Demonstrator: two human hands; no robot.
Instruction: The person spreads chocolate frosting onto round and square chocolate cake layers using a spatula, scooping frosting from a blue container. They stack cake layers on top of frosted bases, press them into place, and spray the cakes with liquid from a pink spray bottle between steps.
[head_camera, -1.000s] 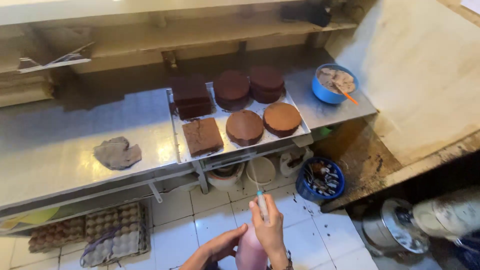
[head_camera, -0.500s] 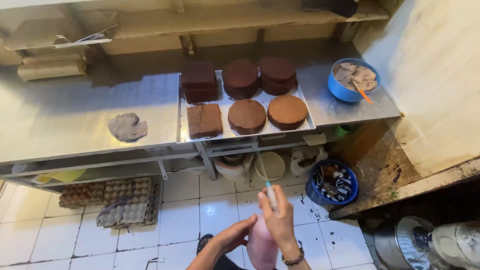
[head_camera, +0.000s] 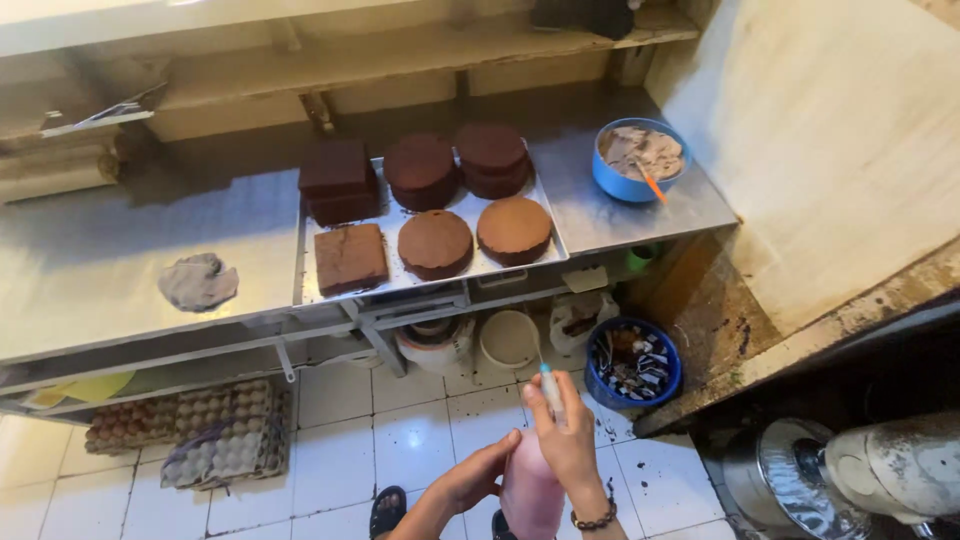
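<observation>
- Two hands hold one pink squeeze bottle (head_camera: 530, 490) low down, close to the camera, above the white floor tiles (head_camera: 420, 440).
- Right hand (head_camera: 568, 445) is curled tight round the top of the bottle, near its neck, with a bead bracelet (head_camera: 597, 520) on the wrist.
- Left hand (head_camera: 480, 478) has its fingers bent loosely and touches the bottle's side.
- Bottle stands almost upright. Its long side runs up and down, and its thin tip (head_camera: 548, 385) points up and away, toward the table.
- Just past the hands, a blue basket (head_camera: 633, 362) full of small things sits on the floor, beside a white bucket (head_camera: 508, 340).
- Egg trays (head_camera: 190, 430) lie on the floor to the left, under the table.
- Farther off, a metal table (head_camera: 100, 270) holds a flat tray (head_camera: 470, 205) of brown cakes: round cakes (head_camera: 435, 242) and square cakes (head_camera: 350, 257), some stacked at the back.
- Gray cloth (head_camera: 198, 281) lies crumpled on the table, left of the tray.
- Blue bowl (head_camera: 640, 160) with an orange tool in it sits at the table's right end.
</observation>
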